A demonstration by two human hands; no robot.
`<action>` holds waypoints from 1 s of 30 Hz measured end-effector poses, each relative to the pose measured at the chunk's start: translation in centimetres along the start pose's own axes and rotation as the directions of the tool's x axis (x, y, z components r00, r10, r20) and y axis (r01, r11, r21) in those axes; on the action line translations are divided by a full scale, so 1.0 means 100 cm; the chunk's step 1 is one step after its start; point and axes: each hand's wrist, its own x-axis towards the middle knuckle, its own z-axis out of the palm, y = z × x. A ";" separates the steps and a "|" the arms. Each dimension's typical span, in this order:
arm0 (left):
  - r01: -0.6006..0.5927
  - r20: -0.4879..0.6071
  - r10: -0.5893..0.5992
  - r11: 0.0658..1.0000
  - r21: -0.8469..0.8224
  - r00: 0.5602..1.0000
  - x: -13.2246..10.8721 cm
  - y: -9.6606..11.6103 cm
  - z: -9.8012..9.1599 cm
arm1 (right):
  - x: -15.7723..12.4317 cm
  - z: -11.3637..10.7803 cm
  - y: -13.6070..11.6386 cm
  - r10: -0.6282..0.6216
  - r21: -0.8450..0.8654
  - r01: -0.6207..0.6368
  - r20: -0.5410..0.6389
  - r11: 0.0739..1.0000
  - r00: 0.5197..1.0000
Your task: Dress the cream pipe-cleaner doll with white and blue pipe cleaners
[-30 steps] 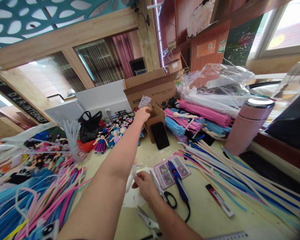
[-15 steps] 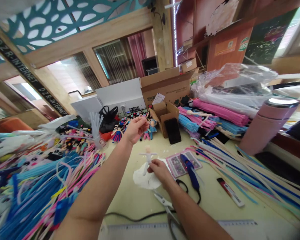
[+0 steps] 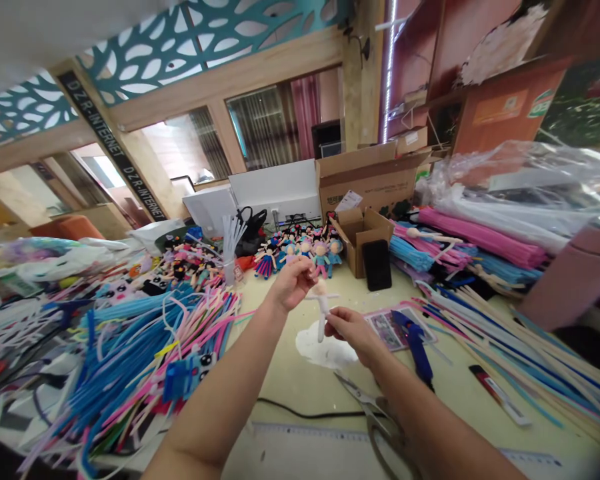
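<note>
A white doll (image 3: pixel 323 308) is held roughly upright above the table (image 3: pixel 285 393), in front of a white patch (image 3: pixel 325 350); its thin arms are spread to the sides, and its head is pale. One of its legs is pinched between thumb and fingers of the right hand (image 3: pixel 354 331), the grip being narrow and closed on it; the left hand (image 3: pixel 293 285) is raised just beside the doll's head, its fingertips drawn together, and whether anything small is gripped there cannot be told.

Near the right hand, a pictured card (image 3: pixel 380 328) is partly covered by a blue tool (image 3: pixel 415 343); farther right, a small packet (image 3: pixel 500 395) is laid at a slant, and long strips (image 3: pixel 480 340) are spread behind it. Below the hands, scissors (image 3: pixel 363 393) are seen, their handles partly hidden by the right forearm; a black cable (image 3: pixel 320 415) is run across the table, and a ruler (image 3: pixel 325 433) is set nearer the person.

Beyond the hands, coloured dolls (image 3: pixel 307 250) are crowded together; beside them a phone (image 3: pixel 377 265) is leaned against a small box (image 3: pixel 377 227), with a large carton (image 3: pixel 375 183) placed behind. At far right a pink bottle (image 3: pixel 573 273) is stood; on the left, blue and pink stems (image 3: pixel 130 347) are heaped, and clear straws (image 3: pixel 230 241) are kept upright in a holder.
</note>
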 end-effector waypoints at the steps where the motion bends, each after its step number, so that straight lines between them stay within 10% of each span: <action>1: 0.000 0.009 0.000 1.000 0.022 1.000 0.007 0.000 0.002 | 0.000 -0.002 0.001 -0.008 -0.017 0.008 0.004 1.000 1.000; 8: -0.073 -0.040 0.088 0.954 0.290 0.995 0.097 -0.003 0.034 | 0.012 -0.020 0.037 -0.030 -0.081 0.032 0.015 0.996 0.999; 12: -0.189 -0.040 0.294 0.706 0.682 0.955 0.160 -0.011 0.064 | 0.015 -0.019 0.053 -0.055 -0.120 0.053 -0.014 0.991 0.998; 18: -0.175 -0.027 0.345 0.541 0.823 0.938 0.218 -0.040 0.083 | 0.011 -0.017 0.052 -0.045 -0.264 0.029 -0.052 0.964 0.998; 25: -0.146 -0.011 0.225 0.667 0.730 0.974 0.194 -0.033 0.067 | 0.015 -0.020 0.052 -0.009 -0.204 -0.002 -0.054 0.979 0.998; 30: 0.020 -0.013 -0.017 0.972 0.234 1.000 0.118 -0.004 0.052 | 0.018 -0.021 0.056 -0.067 -0.183 0.059 -0.035 0.981 0.997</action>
